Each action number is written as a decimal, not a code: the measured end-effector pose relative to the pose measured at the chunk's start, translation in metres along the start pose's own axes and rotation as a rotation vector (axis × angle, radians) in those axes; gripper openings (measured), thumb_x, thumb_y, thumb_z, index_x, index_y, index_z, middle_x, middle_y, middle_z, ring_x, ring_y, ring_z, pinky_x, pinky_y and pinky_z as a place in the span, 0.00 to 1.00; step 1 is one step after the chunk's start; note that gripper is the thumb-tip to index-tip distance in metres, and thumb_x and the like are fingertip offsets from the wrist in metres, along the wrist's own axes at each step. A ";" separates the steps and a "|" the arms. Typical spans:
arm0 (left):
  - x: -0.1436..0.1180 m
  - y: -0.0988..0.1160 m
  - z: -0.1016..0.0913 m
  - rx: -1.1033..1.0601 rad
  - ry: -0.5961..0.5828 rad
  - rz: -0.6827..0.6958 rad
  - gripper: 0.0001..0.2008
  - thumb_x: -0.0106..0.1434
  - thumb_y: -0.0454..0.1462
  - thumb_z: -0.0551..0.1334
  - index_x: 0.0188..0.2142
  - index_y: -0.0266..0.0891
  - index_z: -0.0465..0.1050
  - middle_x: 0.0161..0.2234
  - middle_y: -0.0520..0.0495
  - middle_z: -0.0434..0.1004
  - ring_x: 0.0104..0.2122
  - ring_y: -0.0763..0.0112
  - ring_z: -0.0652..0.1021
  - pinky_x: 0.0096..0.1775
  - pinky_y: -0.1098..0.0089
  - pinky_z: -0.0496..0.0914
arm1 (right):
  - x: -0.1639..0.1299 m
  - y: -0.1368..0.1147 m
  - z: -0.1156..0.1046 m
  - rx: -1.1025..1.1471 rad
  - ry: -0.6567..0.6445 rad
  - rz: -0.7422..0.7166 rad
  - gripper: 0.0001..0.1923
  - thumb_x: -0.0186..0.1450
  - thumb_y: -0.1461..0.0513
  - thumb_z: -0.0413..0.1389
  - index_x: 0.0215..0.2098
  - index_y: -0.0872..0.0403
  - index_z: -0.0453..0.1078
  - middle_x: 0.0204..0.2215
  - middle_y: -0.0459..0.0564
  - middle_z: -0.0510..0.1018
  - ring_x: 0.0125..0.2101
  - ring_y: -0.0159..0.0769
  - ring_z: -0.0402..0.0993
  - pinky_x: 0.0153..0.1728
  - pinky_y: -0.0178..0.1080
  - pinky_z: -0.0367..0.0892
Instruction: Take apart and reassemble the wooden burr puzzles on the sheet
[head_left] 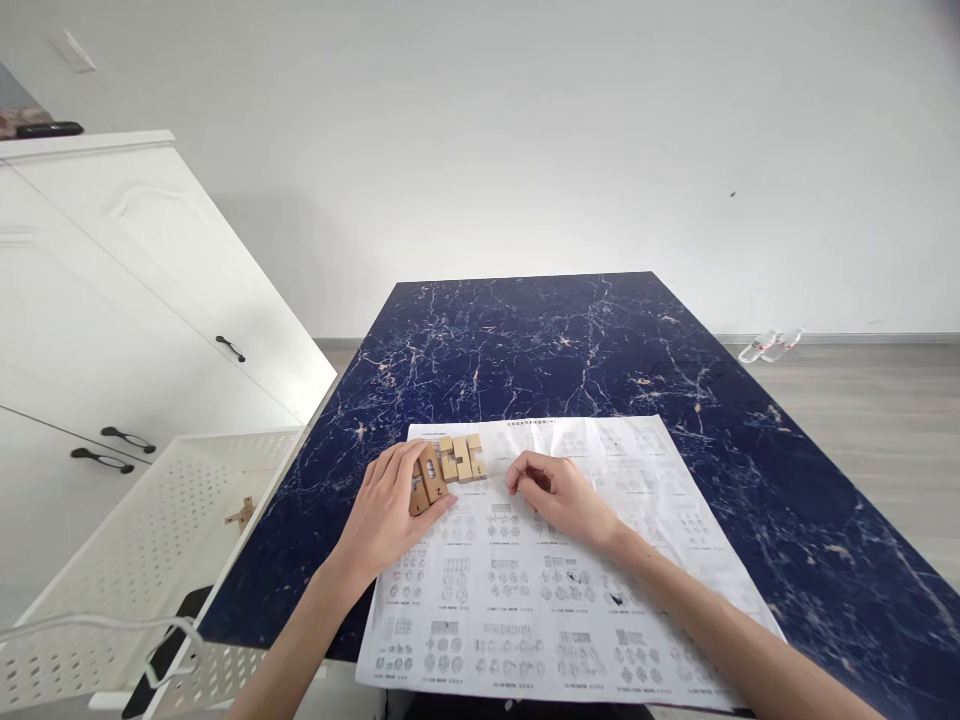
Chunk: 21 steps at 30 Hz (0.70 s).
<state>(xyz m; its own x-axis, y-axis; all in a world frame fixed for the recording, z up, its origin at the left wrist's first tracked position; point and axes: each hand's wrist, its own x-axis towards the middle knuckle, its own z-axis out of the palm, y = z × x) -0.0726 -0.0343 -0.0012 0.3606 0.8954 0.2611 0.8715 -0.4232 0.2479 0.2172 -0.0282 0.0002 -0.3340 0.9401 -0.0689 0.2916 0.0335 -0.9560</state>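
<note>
My left hand [386, 497] is curved round the left end of a short row of notched wooden puzzle pieces, fingers on the far side and thumb along the near side. Two darker brown puzzle pieces [428, 478], with the numbers 1 and 2 on their ends, lie within this grip. Touching them on the right are lighter wooden puzzle pieces [463, 458] with square notches. My right hand [559, 492] rests to the right of the row, its fingers curled in loosely; I see nothing in it. Beneath both hands is a printed sheet [517, 640] with rows of small diagrams.
The sheet lies on a dark blue marbled table [510, 340]. At the left are a white perforated rack [161, 480] with a small wooden piece [241, 514] in it, a white cable [97, 625] and a white cabinet [150, 290]. A clear plastic item [770, 345] is by the wall.
</note>
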 end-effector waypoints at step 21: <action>-0.022 -0.002 -0.006 0.067 0.019 0.104 0.40 0.73 0.59 0.62 0.73 0.38 0.57 0.63 0.30 0.75 0.63 0.40 0.76 0.60 0.45 0.76 | 0.000 0.002 -0.001 0.005 -0.014 -0.002 0.07 0.65 0.63 0.53 0.34 0.51 0.73 0.21 0.42 0.69 0.20 0.31 0.58 0.23 0.36 0.54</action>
<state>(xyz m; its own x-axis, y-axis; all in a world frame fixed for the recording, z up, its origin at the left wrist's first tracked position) -0.0843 -0.0537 -0.0015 0.4443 0.8444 0.2994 0.8502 -0.5027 0.1560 0.2186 -0.0281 -0.0016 -0.3469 0.9352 -0.0707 0.2864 0.0338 -0.9575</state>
